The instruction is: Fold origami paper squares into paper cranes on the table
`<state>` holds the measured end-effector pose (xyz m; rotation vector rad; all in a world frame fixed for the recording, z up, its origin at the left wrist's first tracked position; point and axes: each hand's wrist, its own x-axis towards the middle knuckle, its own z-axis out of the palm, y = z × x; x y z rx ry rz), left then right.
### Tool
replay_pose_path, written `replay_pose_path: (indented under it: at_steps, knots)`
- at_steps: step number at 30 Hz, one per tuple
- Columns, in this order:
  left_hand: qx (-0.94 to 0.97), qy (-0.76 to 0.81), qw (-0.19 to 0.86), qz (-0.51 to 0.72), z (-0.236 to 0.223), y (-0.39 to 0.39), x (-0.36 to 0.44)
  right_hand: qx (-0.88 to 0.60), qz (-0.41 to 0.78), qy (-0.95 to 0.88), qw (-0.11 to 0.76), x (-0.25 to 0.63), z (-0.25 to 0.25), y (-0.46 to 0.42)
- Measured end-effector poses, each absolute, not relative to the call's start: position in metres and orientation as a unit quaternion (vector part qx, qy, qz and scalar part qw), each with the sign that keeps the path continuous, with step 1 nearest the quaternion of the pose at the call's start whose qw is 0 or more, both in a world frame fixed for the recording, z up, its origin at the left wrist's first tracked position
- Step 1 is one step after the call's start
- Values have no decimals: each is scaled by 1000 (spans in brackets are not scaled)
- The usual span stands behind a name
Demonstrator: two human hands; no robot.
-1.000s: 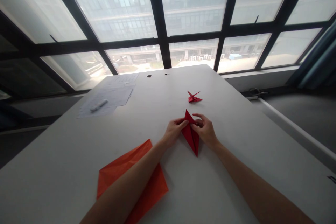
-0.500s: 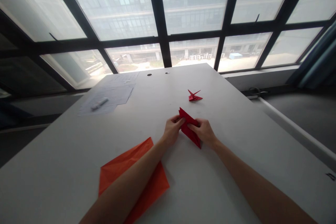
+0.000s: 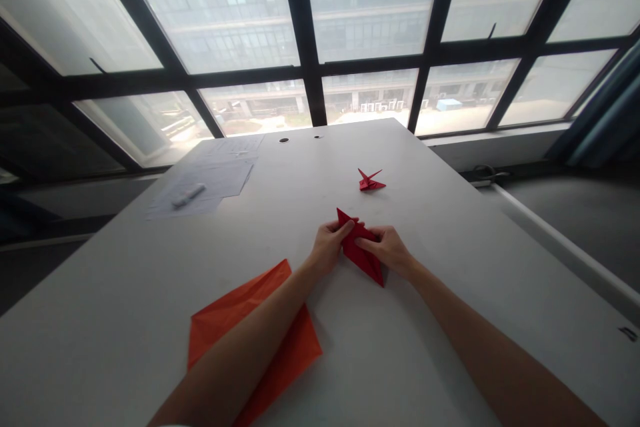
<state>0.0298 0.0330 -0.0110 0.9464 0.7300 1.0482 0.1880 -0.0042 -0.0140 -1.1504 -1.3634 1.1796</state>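
Note:
Between my hands is a folded piece of red paper (image 3: 361, 255), long and pointed at both ends, held just over the table. My left hand (image 3: 330, 243) pinches its upper left part, thumb on the near face and fingers behind. On its right edge, my right hand (image 3: 390, 248) grips with the thumb laid across the front; the fingers behind are partly hidden. Beyond the hands a small red origami crane (image 3: 370, 181) stands on the table. Under my left forearm lies an orange sheet of paper (image 3: 235, 300) with crease lines, partly covered by the arm.
The white table (image 3: 430, 347) reaches toward large dark-framed windows. At its far left are printed papers (image 3: 225, 177) with a whitish cylindrical object (image 3: 189, 195) on top. A round cable hole (image 3: 284, 140) sits near the far edge. A blue curtain (image 3: 600, 120) hangs at the right.
The red paper has turned slightly in my hands and shows a wider face, its upper tip further left. The fingers of my left hand now show behind its upper edge. The crane stays put.

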Motion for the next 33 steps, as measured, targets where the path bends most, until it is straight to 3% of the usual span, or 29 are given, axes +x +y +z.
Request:
replay_pose_path:
  at_steps: [15,22,29,33]
  knots:
    - [314,339,705,537,-4,34,31,-476,495,-597,416,186,-5,-12]
    - [371,301,749,459,-5,32,28,-484,526,-549,433,188,-8,-8]
    - [325,297,724,531,-7,35,27,-483,539,-537,433,186,-2,-9]
    - [397,282,720,494,-10,34,28,-486,543,-513,453,187,-2,-9]
